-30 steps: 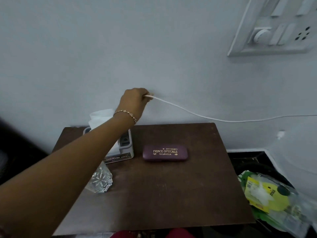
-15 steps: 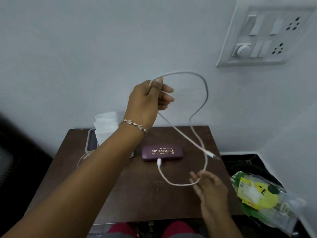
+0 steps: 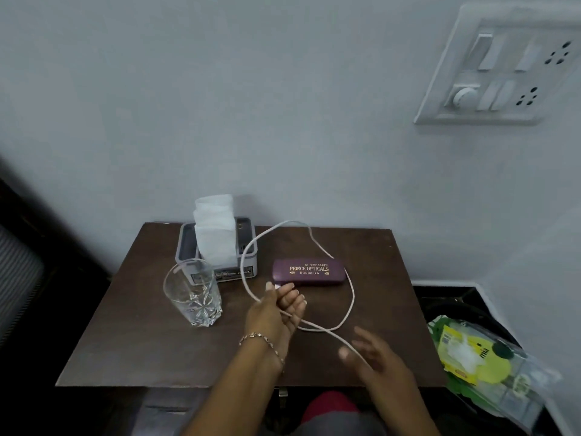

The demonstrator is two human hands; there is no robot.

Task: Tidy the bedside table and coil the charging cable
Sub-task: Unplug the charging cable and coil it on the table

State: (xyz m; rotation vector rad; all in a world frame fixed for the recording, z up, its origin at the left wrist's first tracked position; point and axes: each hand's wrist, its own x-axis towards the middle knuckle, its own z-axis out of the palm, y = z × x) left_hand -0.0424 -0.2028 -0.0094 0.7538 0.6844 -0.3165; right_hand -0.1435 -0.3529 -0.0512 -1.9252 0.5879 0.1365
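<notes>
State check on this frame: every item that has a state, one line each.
White charging cable: one loose loop, not yet coiled.
Purple oblong glasses case: closed, lying flat.
Clear cut-glass tumbler: upright, looks empty.
Grey tissue box: top open, white tissue sticking up.
Left hand: palm up, holds the cable.
Right hand: open, blurred, cable across its fingers.

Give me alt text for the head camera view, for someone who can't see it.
A person's left hand holds a white charging cable looped loosely over a brown bedside table, while the blurred right hand is open beside it. A purple spectacle case, a glass and a tissue holder sit behind.
</notes>
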